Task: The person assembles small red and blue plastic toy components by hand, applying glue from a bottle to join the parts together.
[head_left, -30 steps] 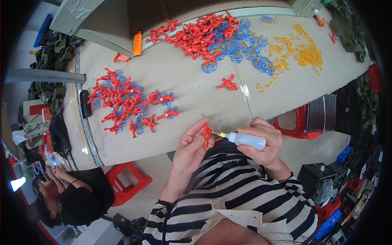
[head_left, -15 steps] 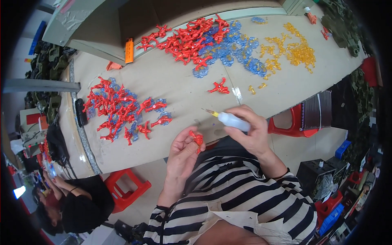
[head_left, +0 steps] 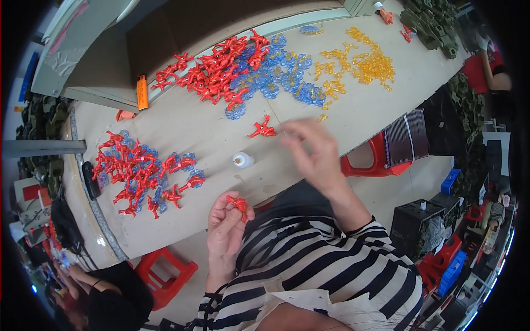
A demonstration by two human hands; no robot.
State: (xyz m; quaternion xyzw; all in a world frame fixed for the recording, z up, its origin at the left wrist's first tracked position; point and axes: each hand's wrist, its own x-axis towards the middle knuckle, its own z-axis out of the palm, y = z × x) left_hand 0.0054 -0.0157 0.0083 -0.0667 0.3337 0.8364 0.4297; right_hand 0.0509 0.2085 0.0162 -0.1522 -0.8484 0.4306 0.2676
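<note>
At the table's near edge, the left hand [head_left: 225, 231] pinches a small red piece [head_left: 238, 204] between fingertips, just off the table [head_left: 187, 132]. The right hand [head_left: 312, 151], blurred, hangs open and empty beside a lone red figure [head_left: 263, 129]. A white glue bottle [head_left: 242, 160] stands between the hands. Red and blue heaps [head_left: 141, 174] lie left.

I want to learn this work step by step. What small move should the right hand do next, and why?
Probably the right hand should go on toward the small yellow piece on the table and pick it up. This hand is empty and blurred over the table near it, the white glue bottle stands alone, and the left hand holds a red piece.
</note>
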